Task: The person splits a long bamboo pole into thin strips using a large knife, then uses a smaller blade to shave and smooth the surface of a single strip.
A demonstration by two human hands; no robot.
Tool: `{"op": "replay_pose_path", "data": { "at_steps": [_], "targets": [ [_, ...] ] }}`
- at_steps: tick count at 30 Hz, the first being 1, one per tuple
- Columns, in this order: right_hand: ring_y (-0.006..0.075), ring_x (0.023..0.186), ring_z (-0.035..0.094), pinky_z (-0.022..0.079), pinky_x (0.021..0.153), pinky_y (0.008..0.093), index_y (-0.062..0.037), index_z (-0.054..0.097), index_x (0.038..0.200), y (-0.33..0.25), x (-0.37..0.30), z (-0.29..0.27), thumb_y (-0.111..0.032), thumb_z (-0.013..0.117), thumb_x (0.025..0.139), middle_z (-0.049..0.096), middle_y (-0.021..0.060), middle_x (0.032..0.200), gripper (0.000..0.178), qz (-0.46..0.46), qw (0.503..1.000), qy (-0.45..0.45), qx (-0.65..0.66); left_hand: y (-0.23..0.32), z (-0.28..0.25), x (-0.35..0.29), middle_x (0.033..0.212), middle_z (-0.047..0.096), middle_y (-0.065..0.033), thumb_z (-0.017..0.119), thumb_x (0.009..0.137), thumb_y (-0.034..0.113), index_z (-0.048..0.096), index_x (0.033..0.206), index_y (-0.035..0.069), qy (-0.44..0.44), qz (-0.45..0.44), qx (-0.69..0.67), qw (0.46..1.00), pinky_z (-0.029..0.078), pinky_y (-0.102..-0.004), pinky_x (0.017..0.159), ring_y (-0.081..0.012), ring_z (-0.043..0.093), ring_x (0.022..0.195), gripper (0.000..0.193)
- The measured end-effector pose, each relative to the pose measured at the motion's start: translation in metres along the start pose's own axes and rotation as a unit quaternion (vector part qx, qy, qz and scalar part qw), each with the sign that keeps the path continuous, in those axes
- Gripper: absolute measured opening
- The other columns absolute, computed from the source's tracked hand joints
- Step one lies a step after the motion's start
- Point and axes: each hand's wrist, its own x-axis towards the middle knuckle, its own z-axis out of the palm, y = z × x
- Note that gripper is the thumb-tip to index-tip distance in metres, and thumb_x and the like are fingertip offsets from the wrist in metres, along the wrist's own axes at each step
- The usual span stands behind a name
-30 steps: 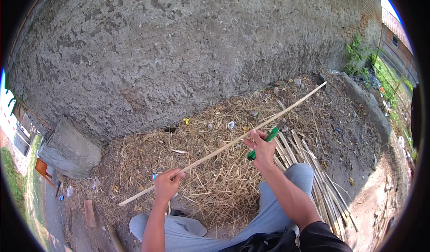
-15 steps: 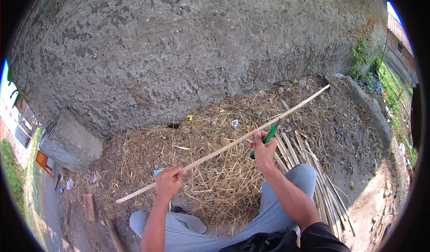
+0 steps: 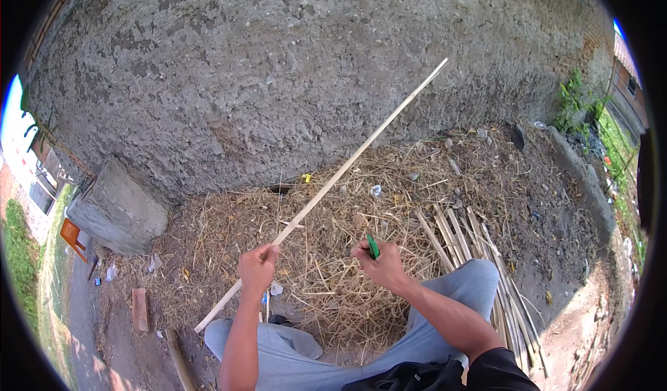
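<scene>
My left hand (image 3: 257, 271) is closed around a long pale wooden strip (image 3: 347, 164), gripping it nearer its lower end. The strip slants from beside my left knee up to the right, its far end standing out against the wall. My right hand (image 3: 381, 262) holds a green utility knife (image 3: 373, 246), apart from the strip and to its right. Much of the knife is hidden by the fingers, and I cannot make out its blade. Straw-like shavings (image 3: 347, 307) lie on the ground between my legs.
A rough grey wall (image 3: 278, 78) rises in front. Several split strips (image 3: 511, 300) lie by my right knee. A concrete block (image 3: 125, 207) stands at the left, near an orange object (image 3: 71, 232). A brick (image 3: 140, 310) and a wooden piece (image 3: 178, 360) lie at lower left.
The strip has swung steeper, its far end rising up and to the left. My right hand has come away from it, moving left and down with the knife.
</scene>
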Motion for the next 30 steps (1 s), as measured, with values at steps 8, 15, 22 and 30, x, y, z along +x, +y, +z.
{"op": "replay_pose_path", "data": {
  "at_steps": [8,15,22,30],
  "targets": [
    [0.0128,0.064,0.063,0.055,0.059,0.0340,0.0012,0.069,0.112,0.025,0.017,-0.009,-0.022,0.073,0.090,0.071,0.0146,0.107,0.032,-0.233,0.946,0.109,-0.196,0.010,-0.016,0.000,0.062,0.066,-0.0100,0.075,0.085,0.029,0.076,0.095,0.010,0.015,-0.017,0.035,0.999,0.047,-0.0344,0.057,-0.0221,0.064,0.055,0.022],
    [0.0048,0.058,0.043,0.052,0.064,0.0263,0.0006,0.061,0.117,0.020,0.059,-0.057,-0.029,0.071,0.092,0.069,0.0134,0.111,0.040,0.107,0.887,0.178,0.412,0.006,-0.021,-0.013,0.069,0.071,-0.0091,0.077,0.081,0.033,0.078,0.095,0.012,-0.021,0.014,0.034,0.999,0.051,-0.0363,0.064,-0.0246,0.068,0.063,0.025],
    [0.0069,0.059,0.045,0.053,0.065,0.0280,0.0030,0.064,0.112,0.022,0.059,-0.063,-0.021,0.072,0.092,0.068,0.0090,0.100,0.032,0.080,0.871,0.226,0.429,0.011,-0.023,-0.018,0.071,0.071,-0.0096,0.079,0.080,0.031,0.078,0.095,0.010,-0.061,0.071,0.042,0.995,0.051,-0.0334,0.063,-0.0233,0.069,0.064,0.025],
    [0.0048,0.056,0.043,0.051,0.060,0.0261,0.0047,0.064,0.117,0.010,0.056,-0.051,-0.019,0.071,0.093,0.062,0.0001,0.083,0.035,0.052,0.927,0.189,0.320,0.011,-0.021,-0.016,0.068,0.071,-0.0078,0.077,0.081,0.033,0.078,0.092,0.013,-0.074,0.067,0.028,0.995,0.052,-0.0355,0.063,-0.0249,0.068,0.062,0.023]
  ]
}}
